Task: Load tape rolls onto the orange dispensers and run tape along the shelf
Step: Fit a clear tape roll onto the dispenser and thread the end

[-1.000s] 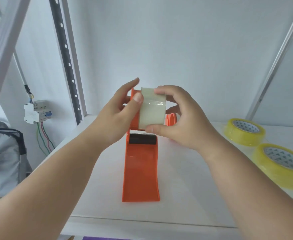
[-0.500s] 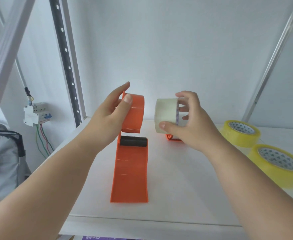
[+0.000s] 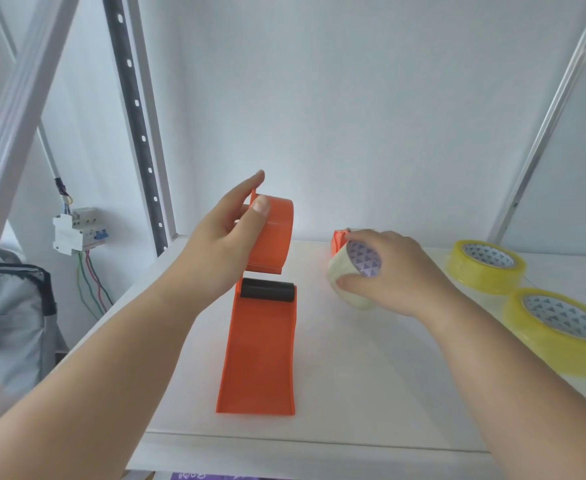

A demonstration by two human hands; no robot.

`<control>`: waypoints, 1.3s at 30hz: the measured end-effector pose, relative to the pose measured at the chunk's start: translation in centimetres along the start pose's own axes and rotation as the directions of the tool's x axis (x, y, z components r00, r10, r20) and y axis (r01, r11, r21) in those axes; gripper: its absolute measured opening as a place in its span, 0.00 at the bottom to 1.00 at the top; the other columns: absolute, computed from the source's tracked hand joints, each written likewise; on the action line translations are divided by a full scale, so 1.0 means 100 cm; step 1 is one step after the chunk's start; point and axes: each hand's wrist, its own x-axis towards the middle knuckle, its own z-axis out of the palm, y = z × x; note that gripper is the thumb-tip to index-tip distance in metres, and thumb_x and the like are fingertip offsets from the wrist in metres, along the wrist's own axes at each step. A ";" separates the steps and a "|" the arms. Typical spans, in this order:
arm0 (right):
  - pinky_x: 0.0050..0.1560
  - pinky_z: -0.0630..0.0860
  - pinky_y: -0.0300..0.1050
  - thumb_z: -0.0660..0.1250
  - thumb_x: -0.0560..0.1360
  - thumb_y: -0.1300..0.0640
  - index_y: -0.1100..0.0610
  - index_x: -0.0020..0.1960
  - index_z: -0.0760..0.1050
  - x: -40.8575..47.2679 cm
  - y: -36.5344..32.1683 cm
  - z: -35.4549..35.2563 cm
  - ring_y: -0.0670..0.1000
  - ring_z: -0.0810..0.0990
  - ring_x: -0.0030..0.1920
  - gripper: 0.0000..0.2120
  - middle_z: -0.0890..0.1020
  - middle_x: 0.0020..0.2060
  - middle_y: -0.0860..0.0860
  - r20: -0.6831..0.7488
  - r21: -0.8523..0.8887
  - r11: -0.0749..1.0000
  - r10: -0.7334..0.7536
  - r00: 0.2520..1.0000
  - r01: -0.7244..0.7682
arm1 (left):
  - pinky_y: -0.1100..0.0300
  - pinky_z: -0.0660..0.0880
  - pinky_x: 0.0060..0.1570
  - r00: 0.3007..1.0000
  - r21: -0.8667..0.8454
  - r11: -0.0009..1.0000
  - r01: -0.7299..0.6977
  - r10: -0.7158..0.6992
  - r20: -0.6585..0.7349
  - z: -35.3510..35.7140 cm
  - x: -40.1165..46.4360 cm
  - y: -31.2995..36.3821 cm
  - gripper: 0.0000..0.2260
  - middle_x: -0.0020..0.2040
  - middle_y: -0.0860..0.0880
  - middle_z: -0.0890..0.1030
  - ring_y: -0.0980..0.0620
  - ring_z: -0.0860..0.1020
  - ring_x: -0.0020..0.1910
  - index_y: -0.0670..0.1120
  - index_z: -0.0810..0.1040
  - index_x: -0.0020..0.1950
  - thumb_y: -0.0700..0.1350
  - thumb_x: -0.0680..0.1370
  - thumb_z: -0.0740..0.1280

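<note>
An orange tape dispenser (image 3: 258,348) stands on the white shelf (image 3: 371,375), its long handle pointing toward me and a black roller across its middle. My left hand (image 3: 225,244) grips the dispenser's round orange head from the left. My right hand (image 3: 385,271) holds a pale clear tape roll (image 3: 350,275) low over the shelf, to the right of the dispenser. A second orange dispenser (image 3: 338,239) peeks out behind that roll, mostly hidden.
Two yellow tape rolls lie flat at the right, one further back (image 3: 485,265) and one nearer (image 3: 561,327). Shelf uprights rise at the left (image 3: 135,112) and right (image 3: 547,119). A breaker box with wires (image 3: 78,230) and a grey bag (image 3: 11,323) sit off the shelf's left.
My right hand has carried the clear roll away from the dispenser head, rightward and down to the shelf. My left hand has kept its hold on the head.
</note>
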 end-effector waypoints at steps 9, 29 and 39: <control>0.62 0.70 0.50 0.69 0.67 0.43 0.41 0.68 0.68 0.003 0.026 -0.026 0.56 0.69 0.64 0.31 0.75 0.60 0.50 -0.104 -0.122 0.986 0.104 0.989 -0.117 | 0.84 0.66 0.38 0.995 -0.045 0.998 -0.031 0.036 0.098 0.032 0.002 0.007 0.18 0.55 0.67 0.71 0.81 0.71 0.44 0.63 0.66 0.70 0.56 0.79 0.56; 0.66 0.59 0.53 0.66 0.69 0.39 0.40 0.71 0.63 0.006 0.094 -0.035 0.59 0.66 0.68 0.32 0.70 0.67 0.53 0.086 -0.382 0.885 0.321 0.943 -0.266 | 0.81 0.69 0.39 0.985 -0.086 0.996 -0.008 0.023 0.169 0.115 0.004 0.017 0.17 0.55 0.66 0.72 0.76 0.74 0.44 0.65 0.67 0.67 0.60 0.77 0.58; 0.65 0.60 0.53 0.66 0.71 0.44 0.45 0.73 0.62 0.040 0.123 -0.011 0.58 0.65 0.67 0.32 0.70 0.67 0.52 0.126 -0.370 0.909 0.251 0.960 -0.190 | 0.81 0.69 0.37 0.987 -0.101 0.993 0.058 -0.042 0.153 0.147 0.004 0.023 0.17 0.53 0.65 0.72 0.78 0.73 0.42 0.63 0.66 0.68 0.56 0.79 0.57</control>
